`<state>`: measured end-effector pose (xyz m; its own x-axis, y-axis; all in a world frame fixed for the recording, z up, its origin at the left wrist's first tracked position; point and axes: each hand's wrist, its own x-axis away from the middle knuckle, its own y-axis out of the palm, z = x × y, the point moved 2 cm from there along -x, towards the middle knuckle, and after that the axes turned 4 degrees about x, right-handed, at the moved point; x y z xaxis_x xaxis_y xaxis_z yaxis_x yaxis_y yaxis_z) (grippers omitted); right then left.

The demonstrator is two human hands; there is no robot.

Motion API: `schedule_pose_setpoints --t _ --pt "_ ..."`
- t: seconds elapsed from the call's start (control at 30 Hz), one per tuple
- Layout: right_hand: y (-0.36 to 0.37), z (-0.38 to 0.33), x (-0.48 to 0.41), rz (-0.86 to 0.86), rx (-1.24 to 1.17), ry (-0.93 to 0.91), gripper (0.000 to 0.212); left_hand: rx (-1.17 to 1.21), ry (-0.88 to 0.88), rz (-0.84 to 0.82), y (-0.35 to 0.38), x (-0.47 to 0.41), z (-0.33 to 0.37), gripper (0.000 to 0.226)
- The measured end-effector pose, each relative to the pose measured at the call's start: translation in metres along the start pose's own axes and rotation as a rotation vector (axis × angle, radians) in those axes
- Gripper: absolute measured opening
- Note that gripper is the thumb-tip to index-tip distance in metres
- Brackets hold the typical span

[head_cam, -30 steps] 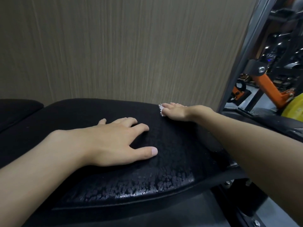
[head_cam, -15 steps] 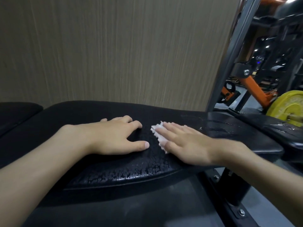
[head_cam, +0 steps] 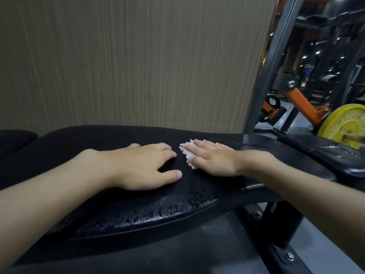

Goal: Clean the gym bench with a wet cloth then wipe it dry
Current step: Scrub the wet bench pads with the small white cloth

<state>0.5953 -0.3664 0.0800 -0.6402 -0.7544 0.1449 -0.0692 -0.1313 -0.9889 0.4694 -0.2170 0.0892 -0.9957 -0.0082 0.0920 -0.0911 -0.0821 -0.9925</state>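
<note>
Black padded gym bench (head_cam: 197,186) across the lower view, near edge beaded with water droplets (head_cam: 167,210) glinting below both sets of fingers. Left hand (head_cam: 142,167) flat on the pad, palm down, fingers spread and lightly curled, thumb stretched toward the right; nothing gripped. Right hand (head_cam: 215,161) also flat, fingers straight and close together, pressing a white cloth (head_cam: 187,153) onto the pad rather than clenching it. Cloth mostly hidden under the palm, only its frayed, jagged edge poking out past the fingertips (head_cam: 189,148) and beside the thumb. Cloth edge just beside the left fingertips, a narrow strip of bare pad between; not touching. Pad surface between the two thumbs dull and dark, whether wet or dry impossible to tell. Behind the fingertips, a brown streaked wall panel (head_cam: 138,62). Beyond the right wrist, a dark slanted steel post (head_cam: 270,62), an orange frame arm (head_cam: 304,103), and a yellow weight plate (head_cam: 343,123) on a bar. A second dark pad (head_cam: 320,149) with pale wet smears past the right forearm, well apart from the cloth.
</note>
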Motion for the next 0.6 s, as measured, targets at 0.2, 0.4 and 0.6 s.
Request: schedule_pose_setpoints --t 0.2,0.4,0.6 --pt "-0.009 0.051 -0.082 -0.002 -0.049 0.124 0.062 -0.007 0.002 -0.077 0.000 -0.021 0.009 0.084" --pt "-0.004 0.072 -0.106 0.015 -0.063 0.167 0.068 -0.040 0.043 -0.062 -0.002 -0.034 0.009 0.092" --pt "0.007 0.052 -0.031 0.047 0.004 0.006 0.061 -0.023 0.082 -0.042 -0.007 -0.041 0.011 0.082"
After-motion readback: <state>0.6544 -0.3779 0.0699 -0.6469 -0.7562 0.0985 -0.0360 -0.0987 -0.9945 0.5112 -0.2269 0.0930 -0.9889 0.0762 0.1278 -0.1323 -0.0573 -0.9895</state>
